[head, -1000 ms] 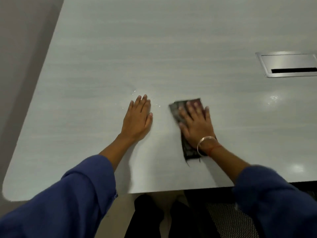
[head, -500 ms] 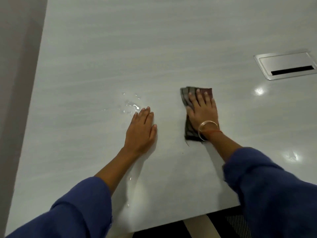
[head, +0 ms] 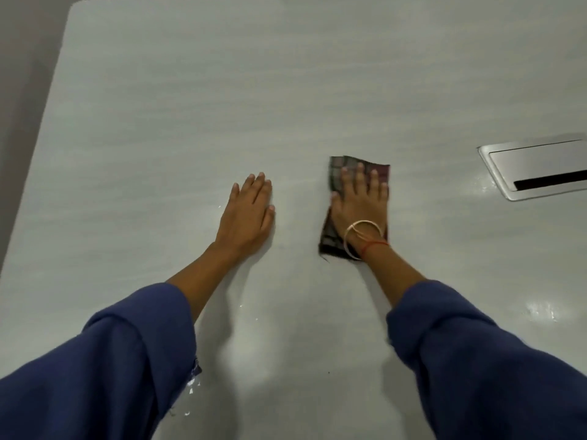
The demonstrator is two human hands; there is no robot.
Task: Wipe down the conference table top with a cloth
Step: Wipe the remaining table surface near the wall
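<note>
Your right hand presses flat on the cloth; your left hand lies flat, holding nothing, on the table. The hatch sits right; the table's edge runs left.

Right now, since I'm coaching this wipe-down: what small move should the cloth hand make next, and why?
Probably draw the right hand, pressing flat on the cloth, back toward the body and leftward. Droplets sit on the table top nearer the person, beside the left forearm, apart from the cloth.
</note>
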